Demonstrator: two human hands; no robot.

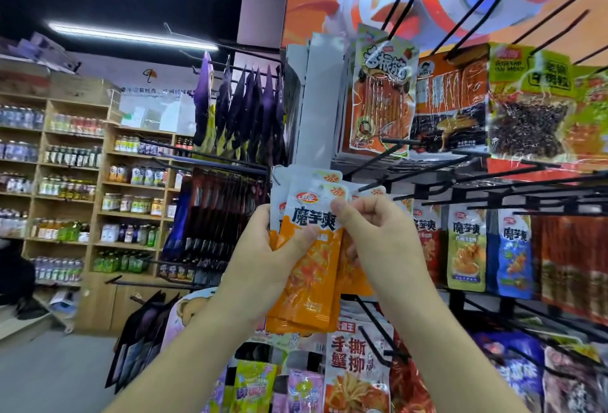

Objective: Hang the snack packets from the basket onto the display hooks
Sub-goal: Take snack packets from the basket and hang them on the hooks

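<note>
**Item:** stack of orange packets [296,322], several deep. The left hand [263,248] grasps it round the middle, thumb across the front.

**Front packet** [312,215]: the right hand [371,231] pinches its top corner between thumb and forefinger, beside the hang hole.

**Basket:** not in view.

**Progress (judged):** mid-task. A green packet [467,248] and a blue packet [515,254] of the same brand already hang to the right of the right hand. The whole held stack is unhung, and no packet of it is on a hook yet.

**Likely target:** a bare hook [375,184], its tip just above the right hand's knuckles.

**Clearance:** many black hook tips project outward above and to the right of both hands. Hung rows sit close below the wrists. Open room lies left of the left hand, toward the aisle.
</note>
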